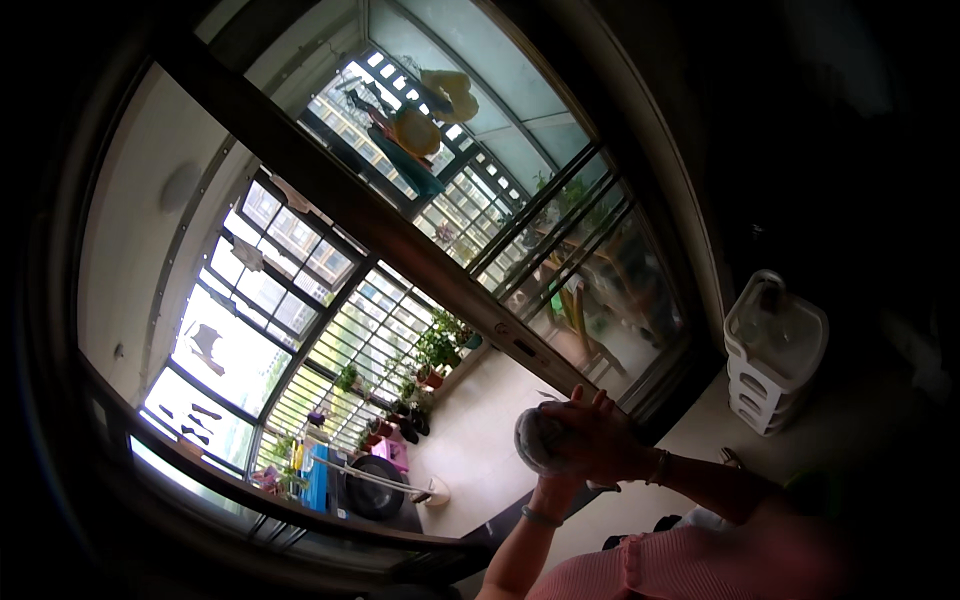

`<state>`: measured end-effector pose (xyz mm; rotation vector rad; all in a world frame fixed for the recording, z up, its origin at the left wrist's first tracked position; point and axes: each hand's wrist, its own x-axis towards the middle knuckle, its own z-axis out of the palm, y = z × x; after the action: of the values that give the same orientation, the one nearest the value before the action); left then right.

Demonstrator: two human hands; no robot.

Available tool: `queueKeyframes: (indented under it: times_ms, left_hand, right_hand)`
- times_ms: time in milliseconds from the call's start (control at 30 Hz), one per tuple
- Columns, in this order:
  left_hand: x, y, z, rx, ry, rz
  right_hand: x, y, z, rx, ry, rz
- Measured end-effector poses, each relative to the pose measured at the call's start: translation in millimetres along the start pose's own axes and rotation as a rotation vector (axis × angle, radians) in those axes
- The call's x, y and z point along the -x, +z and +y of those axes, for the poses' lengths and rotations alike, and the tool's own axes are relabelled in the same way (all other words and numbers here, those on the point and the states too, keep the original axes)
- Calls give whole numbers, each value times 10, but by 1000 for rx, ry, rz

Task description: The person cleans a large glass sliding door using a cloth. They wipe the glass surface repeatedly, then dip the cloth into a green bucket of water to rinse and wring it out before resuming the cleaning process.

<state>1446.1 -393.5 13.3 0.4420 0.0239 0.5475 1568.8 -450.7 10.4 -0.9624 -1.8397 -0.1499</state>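
At the far left, small dark pieces [207, 411] hang before the bright window, perhaps for drying. Then a round black basin [373, 490] stands on the balcony, and potted plants [437, 350] line the barred side, probably for daylight. A grey bundle [536, 441] is raised in front of the person, at the hands, maybe to be kept off the floor. The left hand [562, 481] is mostly hidden below it, so I cannot tell its grip. The right hand [603, 447] lies against it with some fingers stretched upward; whether it pinches the bundle is unclear. Farther right stands a white rack [738, 342]. The balcony floor [470, 420] is pale; the room is dim.
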Motion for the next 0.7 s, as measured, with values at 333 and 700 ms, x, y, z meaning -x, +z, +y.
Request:
queueKeyframes:
  times_ms: [333, 700]
  left_hand:
    - [-1601, -188, 354, -537, 349, 429]
    - [-2089, 13, 809, -1049, 761, 698]
  right_hand:
    - [-951, -350, 1631, -276, 62, 381]
    - [-2371, -558, 2689, -12, -116, 476]
